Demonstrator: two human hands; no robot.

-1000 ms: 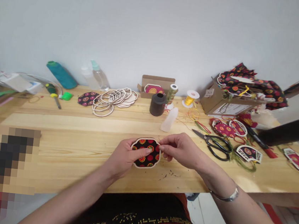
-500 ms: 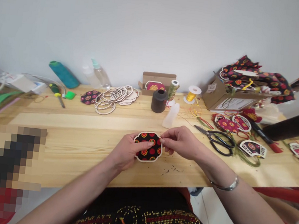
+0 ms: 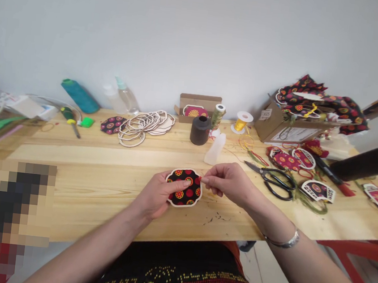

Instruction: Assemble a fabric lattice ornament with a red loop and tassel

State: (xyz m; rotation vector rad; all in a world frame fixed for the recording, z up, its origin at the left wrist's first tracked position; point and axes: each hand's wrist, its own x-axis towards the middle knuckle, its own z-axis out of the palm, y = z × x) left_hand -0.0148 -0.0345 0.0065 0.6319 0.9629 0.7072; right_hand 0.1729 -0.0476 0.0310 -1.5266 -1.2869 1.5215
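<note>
Near the front middle of the table, my left hand [image 3: 161, 193] holds a scalloped piece [image 3: 188, 197] by its left side, thumb on top. That piece has a pale rim and black fabric with red and orange round patterns. At its right edge my right hand [image 3: 223, 182] is closed in a pinch, thumb against forefinger. Whatever lies between those fingertips is too small to make out; a bit of red shows beside them.
Black scissors [image 3: 277, 182] lie right of my right hand. Behind stand a black thread cone [image 3: 200, 130], a yellow spool [image 3: 241, 122] and a cardboard box [image 3: 273, 123] heaped with fabric. Pale cut-out frames [image 3: 139, 127] lie at back left, near a screwdriver [image 3: 71, 121].
Both hands and the patterned piece appear slightly lower and the piece a little further left in view. The pinch has shifted slightly at the piece's right edge.
</note>
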